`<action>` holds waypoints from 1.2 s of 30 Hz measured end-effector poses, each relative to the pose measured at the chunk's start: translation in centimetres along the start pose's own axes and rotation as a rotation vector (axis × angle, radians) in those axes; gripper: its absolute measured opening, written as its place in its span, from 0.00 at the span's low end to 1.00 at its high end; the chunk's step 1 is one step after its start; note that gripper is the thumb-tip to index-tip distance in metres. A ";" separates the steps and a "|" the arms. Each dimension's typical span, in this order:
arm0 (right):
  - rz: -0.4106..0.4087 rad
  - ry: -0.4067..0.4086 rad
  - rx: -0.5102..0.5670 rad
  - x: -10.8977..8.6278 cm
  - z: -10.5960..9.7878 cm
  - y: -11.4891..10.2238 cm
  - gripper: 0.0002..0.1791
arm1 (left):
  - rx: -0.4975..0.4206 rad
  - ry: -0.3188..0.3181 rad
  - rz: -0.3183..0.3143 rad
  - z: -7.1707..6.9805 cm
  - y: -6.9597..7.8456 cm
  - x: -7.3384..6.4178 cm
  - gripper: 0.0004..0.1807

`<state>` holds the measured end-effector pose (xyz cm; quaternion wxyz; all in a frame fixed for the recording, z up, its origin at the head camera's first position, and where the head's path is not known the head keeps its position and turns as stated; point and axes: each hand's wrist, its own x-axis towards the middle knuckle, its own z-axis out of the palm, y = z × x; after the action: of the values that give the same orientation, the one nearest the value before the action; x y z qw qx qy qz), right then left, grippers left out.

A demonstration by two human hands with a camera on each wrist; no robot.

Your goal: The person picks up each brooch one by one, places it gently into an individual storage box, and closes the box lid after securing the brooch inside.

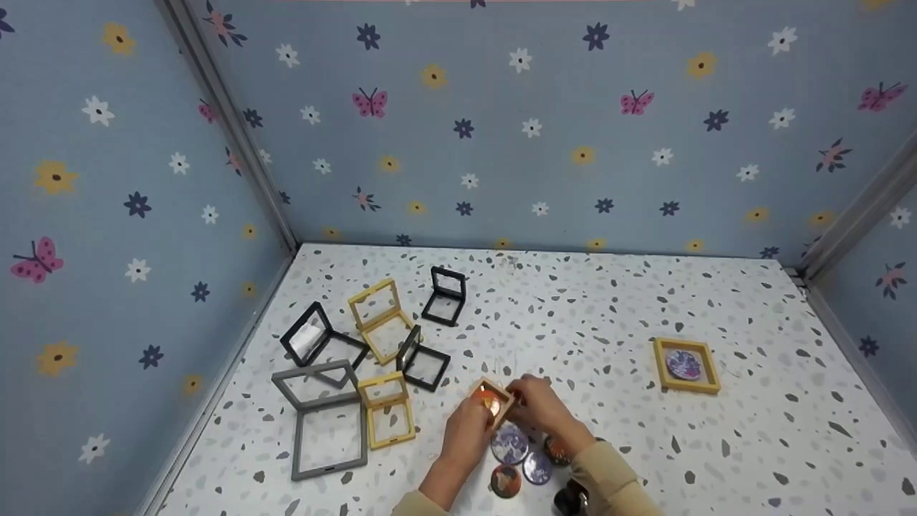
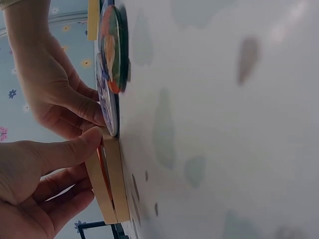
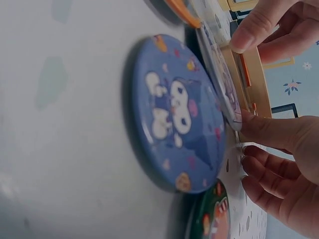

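Note:
My left hand (image 1: pixel 466 428) grips a small light-wood-coloured display frame (image 2: pixel 121 186) by its near left side, the thumb on its edge. An orange-red round badge (image 1: pixel 488 400) shows inside it. In the left wrist view the two halves are nearly together, with a narrow slit showing orange between them. My right hand (image 1: pixel 546 410) pinches the frame's far right end, and its other fingers are spread loosely in the right wrist view. Just below lie a purple-white badge (image 1: pixel 509 444), a blue-violet badge (image 3: pixel 177 114) and an orange-green badge (image 1: pixel 506 481). Another dark orange badge (image 1: pixel 557 451) is partly hidden by the right forearm.
Several frames stand opened at the left, among them a grey frame (image 1: pixel 295 444), a yellow frame (image 1: pixel 412 423) and a black frame (image 1: pixel 445 365). Far right lies a yellow frame (image 1: pixel 706 388) holding a purple badge (image 1: pixel 683 365). A black object (image 1: pixel 568 499) sits by the right sleeve.

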<state>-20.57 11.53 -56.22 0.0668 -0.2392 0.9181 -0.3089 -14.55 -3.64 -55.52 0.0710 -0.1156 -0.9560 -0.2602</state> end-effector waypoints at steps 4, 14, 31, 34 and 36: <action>-0.008 0.006 0.014 0.0 0.1 0.1 0.11 | 0.042 0.018 0.013 0.2 0.0 0.0 0.13; -0.015 0.023 0.012 -0.1 0.3 0.1 0.11 | 0.104 0.031 -0.033 0.1 1.1 0.2 0.07; 0.049 -0.007 0.018 -0.1 0.2 -0.2 0.11 | 0.217 0.039 -0.065 0.7 1.7 0.6 0.03; 0.035 0.001 0.019 0.0 0.2 -0.1 0.11 | 0.219 0.017 -0.053 0.6 1.7 0.7 0.04; 0.015 0.011 0.016 0.0 0.3 0.0 0.11 | 0.224 0.019 -0.036 0.6 1.7 0.7 0.04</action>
<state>-20.48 11.41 -56.43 0.0661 -0.2299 0.9178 -0.3168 -14.81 -1.82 -55.11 0.0876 -0.0873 -0.9803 -0.1540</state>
